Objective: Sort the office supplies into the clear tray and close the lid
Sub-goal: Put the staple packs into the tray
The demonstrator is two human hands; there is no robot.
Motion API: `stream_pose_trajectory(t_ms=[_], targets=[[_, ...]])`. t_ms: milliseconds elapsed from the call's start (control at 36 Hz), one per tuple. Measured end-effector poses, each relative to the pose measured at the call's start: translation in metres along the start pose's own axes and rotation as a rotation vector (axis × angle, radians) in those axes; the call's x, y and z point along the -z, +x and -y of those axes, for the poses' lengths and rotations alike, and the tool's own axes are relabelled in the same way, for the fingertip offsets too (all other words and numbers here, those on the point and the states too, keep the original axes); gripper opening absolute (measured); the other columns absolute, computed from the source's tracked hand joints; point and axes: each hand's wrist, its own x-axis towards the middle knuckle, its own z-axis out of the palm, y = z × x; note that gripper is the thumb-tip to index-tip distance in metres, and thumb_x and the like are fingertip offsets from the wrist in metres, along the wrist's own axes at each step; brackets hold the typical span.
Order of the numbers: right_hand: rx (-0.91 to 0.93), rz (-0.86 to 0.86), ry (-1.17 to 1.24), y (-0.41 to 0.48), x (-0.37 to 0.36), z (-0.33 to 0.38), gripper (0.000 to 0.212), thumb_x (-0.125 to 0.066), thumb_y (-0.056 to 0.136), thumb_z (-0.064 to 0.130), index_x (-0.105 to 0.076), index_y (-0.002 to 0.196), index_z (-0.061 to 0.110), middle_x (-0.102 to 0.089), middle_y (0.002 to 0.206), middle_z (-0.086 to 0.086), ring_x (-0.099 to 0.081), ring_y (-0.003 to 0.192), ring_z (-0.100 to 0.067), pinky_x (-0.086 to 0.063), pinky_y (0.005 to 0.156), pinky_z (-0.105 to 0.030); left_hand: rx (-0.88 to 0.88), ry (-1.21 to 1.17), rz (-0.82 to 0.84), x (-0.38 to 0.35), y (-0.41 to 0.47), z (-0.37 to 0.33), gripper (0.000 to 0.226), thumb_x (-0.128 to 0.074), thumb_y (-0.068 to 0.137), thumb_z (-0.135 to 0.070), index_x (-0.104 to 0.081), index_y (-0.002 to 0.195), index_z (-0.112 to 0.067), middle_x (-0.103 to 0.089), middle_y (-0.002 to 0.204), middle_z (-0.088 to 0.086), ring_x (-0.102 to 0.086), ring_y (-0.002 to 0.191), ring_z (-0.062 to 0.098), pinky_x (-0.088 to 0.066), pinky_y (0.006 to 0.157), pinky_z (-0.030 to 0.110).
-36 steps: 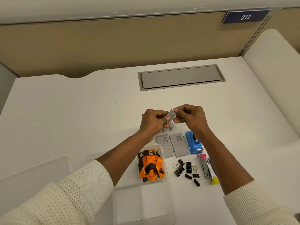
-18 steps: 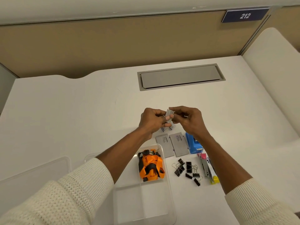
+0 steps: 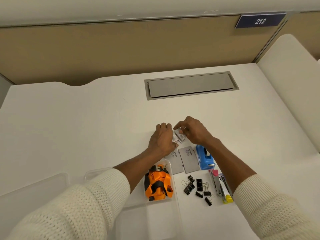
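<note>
Left of the clear tray [image 3: 161, 204] lies its lid [image 3: 34, 187], off. In the tray's far compartment sit the orange lanyards [image 3: 158, 185]. Beyond the tray, our left hand [image 3: 162, 138] curls down over small staple boxes [image 3: 179, 135] on the table [image 3: 69, 127]; our right hand [image 3: 192, 129] pinches one. We should gather them squarely, then lift together. How many boxes our fingers cover, we cannot tell. Binder clips [image 3: 197, 187] wait right of the tray.

The person is wearing a cream knit sweater. Its sleeves [image 3: 86, 201] are showing a chunky weave. Ribbed cuffs [image 3: 119, 184] are ending below the bare forearms.
</note>
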Motion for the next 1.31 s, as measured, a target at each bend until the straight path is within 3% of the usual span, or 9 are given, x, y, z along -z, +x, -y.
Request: stream_pose_trajectory(t_ms=[194,306,417,583,722,861,972,1083,1306], targets=[[0.007,0.084,-0.017,0.003,-0.010,-0.006,0.031,-0.064,0.097,0.016,-0.067,0.126,0.025,-0.055,0.108,-0.009,-0.063,0.087,-0.025,-0.055,0.074,-0.036,-0.020,0.000,-0.004,-0.007,0.011,-0.003,0.061,-0.079,0.086,-0.035,-0.053,0.134,-0.009,-0.053,0.134,0.012,-0.049,0.124,0.025,-0.050,0.097,0.033],[-0.006,0.211,-0.042,0.002,-0.006,-0.010,0.055,-0.078,0.086,0.017,-0.058,0.137,0.023,-0.052,0.124,-0.005,-0.064,0.100,-0.021,-0.055,0.084,-0.030,-0.036,-0.002,0.006,-0.008,0.011,-0.001,0.051,-0.076,0.088,-0.027,-0.054,0.131,-0.009,-0.052,0.132,0.011,-0.047,0.123,0.025,-0.047,0.095,0.032],[0.043,0.254,-0.131,0.003,-0.001,-0.007,0.064,-0.083,0.077,0.012,-0.057,0.135,0.022,-0.052,0.124,-0.007,-0.062,0.104,-0.025,-0.058,0.084,-0.035,-0.079,-0.021,0.032,-0.004,0.008,0.002,0.041,-0.073,0.089,-0.018,-0.056,0.126,-0.011,-0.052,0.129,0.011,-0.047,0.121,0.026,-0.049,0.089,0.033],[0.079,0.248,-0.230,0.006,-0.002,-0.002,0.068,-0.089,0.074,0.023,-0.057,0.134,0.023,-0.050,0.128,-0.008,-0.063,0.102,-0.028,-0.056,0.082,-0.032,-0.095,-0.058,-0.021,0.007,0.002,0.008,0.039,-0.073,0.089,-0.018,-0.055,0.122,-0.011,-0.060,0.122,0.011,-0.053,0.114,0.025,-0.047,0.082,0.031],[0.092,0.190,-0.267,0.004,-0.006,-0.002,0.065,-0.083,0.078,0.037,-0.056,0.134,0.021,-0.051,0.125,-0.006,-0.062,0.100,-0.026,-0.058,0.082,-0.035,-0.084,-0.164,-0.098,0.028,-0.019,0.023,0.055,-0.079,0.084,-0.026,-0.051,0.130,-0.010,-0.060,0.124,0.011,-0.053,0.115,0.026,-0.052,0.084,0.035],[0.048,0.085,-0.205,-0.006,0.000,0.003,0.058,-0.080,0.077,0.049,-0.060,0.122,0.019,-0.054,0.113,0.001,-0.061,0.093,-0.019,-0.056,0.076,-0.031,-0.072,-0.256,-0.215,0.052,-0.066,0.050,0.053,-0.084,0.077,-0.030,-0.060,0.120,-0.012,-0.066,0.113,0.006,-0.059,0.102,0.022,-0.056,0.084,0.042],[0.006,-0.078,-0.055,-0.025,0.014,0.027,0.052,-0.082,0.073,0.051,-0.063,0.110,0.020,-0.059,0.104,0.005,-0.061,0.086,-0.015,-0.056,0.070,-0.033,-0.045,-0.327,-0.250,0.067,-0.116,0.075,0.053,-0.087,0.074,-0.031,-0.066,0.119,-0.013,-0.070,0.109,0.001,-0.065,0.096,0.017,-0.059,0.083,0.037],[0.013,-0.188,0.166,-0.064,0.023,0.068,0.048,-0.084,0.073,0.048,-0.066,0.108,0.021,-0.066,0.101,0.005,-0.065,0.081,-0.011,-0.056,0.067,-0.029,-0.013,-0.386,-0.275,0.068,-0.169,0.091,0.049,-0.089,0.072,-0.028,-0.069,0.115,-0.014,-0.070,0.105,-0.004,-0.064,0.094,0.011,-0.058,0.079,0.022],[0.059,-0.059,0.251,-0.159,-0.008,0.131,0.055,-0.077,0.074,0.057,-0.067,0.117,0.026,-0.061,0.100,0.016,-0.060,0.077,-0.002,-0.049,0.060,-0.018,-0.111,-0.417,-0.177,0.040,-0.250,0.093,0.047,-0.083,0.078,-0.036,-0.066,0.120,-0.024,-0.062,0.109,-0.013,-0.056,0.101,0.006,-0.055,0.082,0.032]])
